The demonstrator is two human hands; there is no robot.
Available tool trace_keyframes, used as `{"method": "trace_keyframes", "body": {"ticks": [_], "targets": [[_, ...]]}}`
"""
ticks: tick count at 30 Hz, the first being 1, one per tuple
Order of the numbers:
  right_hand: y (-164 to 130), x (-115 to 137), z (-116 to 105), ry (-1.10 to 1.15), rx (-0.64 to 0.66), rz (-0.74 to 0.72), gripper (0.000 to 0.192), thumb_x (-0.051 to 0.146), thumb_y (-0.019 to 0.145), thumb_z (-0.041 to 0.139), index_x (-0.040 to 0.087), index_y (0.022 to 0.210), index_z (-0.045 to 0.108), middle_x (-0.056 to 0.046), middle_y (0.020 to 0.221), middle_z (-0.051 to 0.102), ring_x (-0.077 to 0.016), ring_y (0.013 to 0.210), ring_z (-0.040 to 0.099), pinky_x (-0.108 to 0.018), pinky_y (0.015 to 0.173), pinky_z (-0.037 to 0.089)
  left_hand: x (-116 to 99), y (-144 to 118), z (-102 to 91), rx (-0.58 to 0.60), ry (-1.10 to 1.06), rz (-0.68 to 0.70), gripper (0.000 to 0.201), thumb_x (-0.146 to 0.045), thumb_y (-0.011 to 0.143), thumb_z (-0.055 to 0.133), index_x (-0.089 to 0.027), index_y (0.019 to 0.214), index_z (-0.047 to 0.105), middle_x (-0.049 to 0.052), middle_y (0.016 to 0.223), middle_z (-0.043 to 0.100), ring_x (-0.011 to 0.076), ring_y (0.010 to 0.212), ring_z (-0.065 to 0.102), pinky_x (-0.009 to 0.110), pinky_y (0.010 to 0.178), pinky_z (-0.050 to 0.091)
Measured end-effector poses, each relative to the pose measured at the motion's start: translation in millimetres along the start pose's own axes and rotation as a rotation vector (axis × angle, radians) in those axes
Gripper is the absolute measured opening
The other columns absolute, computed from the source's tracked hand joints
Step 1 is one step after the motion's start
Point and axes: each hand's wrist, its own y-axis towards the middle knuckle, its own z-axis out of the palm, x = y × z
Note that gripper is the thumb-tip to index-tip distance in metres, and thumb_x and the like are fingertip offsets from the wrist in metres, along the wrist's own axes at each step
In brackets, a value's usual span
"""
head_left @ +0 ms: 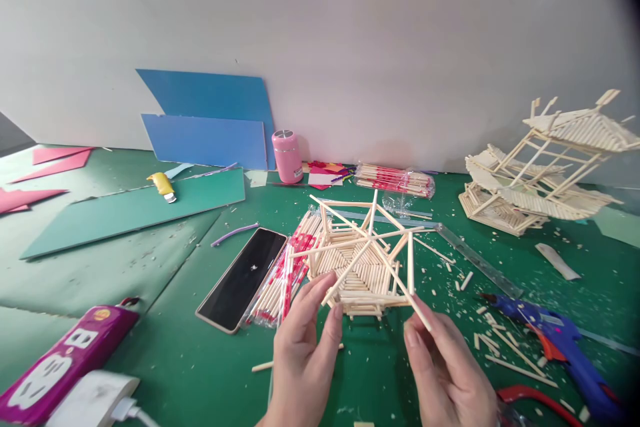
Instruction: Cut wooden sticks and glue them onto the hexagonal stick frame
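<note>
Hexagonal wooden-stick frame mid-assembly

Hexagonal pale wooden-stick frame (361,260) sat on the green worktop (150,320). Left hand (305,347) pinched one slanted roof stick; right hand (445,367) gripped another stick's end. Next move likely called for aligning both sticks at the peak before gluing.

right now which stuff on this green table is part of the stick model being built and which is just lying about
In use:
left hand and right hand, each pinching a thin wooden stick
hexagonal wooden stick frame
blue hot glue gun
packs of wooden sticks

Lying about:
black phone
pink cylindrical can
blue card sheets
purple power strip
finished stick pavilion
</note>
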Motion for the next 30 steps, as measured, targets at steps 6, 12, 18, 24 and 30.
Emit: {"method": "trace_keyframes", "body": {"ticks": [6, 12, 18, 24, 30], "targets": [[3.0, 7.0, 2.8, 0.045, -0.037, 0.013, 0.021, 0.013, 0.082, 0.052, 0.019, 0.099, 0.063, -0.005, 0.081, 0.061, -0.0142, 0.070, 0.059, -0.020, 0.053, 0.048, -1.3, 3.4, 1.4, -0.039, 0.182, 0.106, 0.023, -0.015, 0.081, 0.058, -0.020, 0.101, 0.068, 0.005, 0.104, 0.071, 0.0177, 0.094, 0.066, 0.025, 0.086, 0.051], [5.5, 6.2, -0.8, -0.015, 0.006, -0.093, 0.025, 0.007, 0.080, 0.051, 0.018, 0.100, 0.060, -0.004, 0.078, 0.061, -0.0135, 0.068, 0.060, -0.019, 0.053, 0.050, -1.9, 3.8, 0.8, -0.062, 0.284, 0.173, 0.020, -0.016, 0.080, 0.059, -0.017, 0.097, 0.070, 0.005, 0.096, 0.074, 0.0202, 0.089, 0.068, 0.028, 0.082, 0.054], [4.1, 3.0, -1.7, -0.047, 0.041, -0.118, 0.041, 0.007, 0.083, 0.049, 0.017, 0.123, 0.051, -0.005, 0.080, 0.059, -0.0132, 0.068, 0.059, -0.020, 0.055, 0.050, -4.5, 4.5, 0.8, -0.063, 0.322, 0.190, 0.020, -0.017, 0.080, 0.058, -0.018, 0.095, 0.071, 0.005, 0.094, 0.074, 0.0214, 0.089, 0.068, 0.029, 0.081, 0.055], [5.0, 4.0, -2.3, -0.052, 0.052, -0.111, 0.042, 0.008, 0.083, 0.049, 0.018, 0.123, 0.050, -0.005, 0.080, 0.059, -0.0137, 0.069, 0.059, -0.021, 0.056, 0.050, -2.0, 5.3, 0.9, -0.056, 0.341, 0.204, 0.020, -0.018, 0.081, 0.058, -0.019, 0.097, 0.070, 0.005, 0.094, 0.074, 0.0218, 0.088, 0.068, 0.030, 0.080, 0.055], [5.2, 3.9, -1.9, -0.050, 0.055, -0.101, 0.039, 0.007, 0.083, 0.049, 0.017, 0.121, 0.052, -0.004, 0.079, 0.059, -0.0125, 0.069, 0.059, -0.019, 0.057, 0.050, -0.9, 4.2, -1.6, -0.052, 0.350, 0.187, 0.020, -0.019, 0.081, 0.057, -0.017, 0.096, 0.070, 0.006, 0.094, 0.074, 0.0217, 0.089, 0.068, 0.028, 0.080, 0.054]]}}
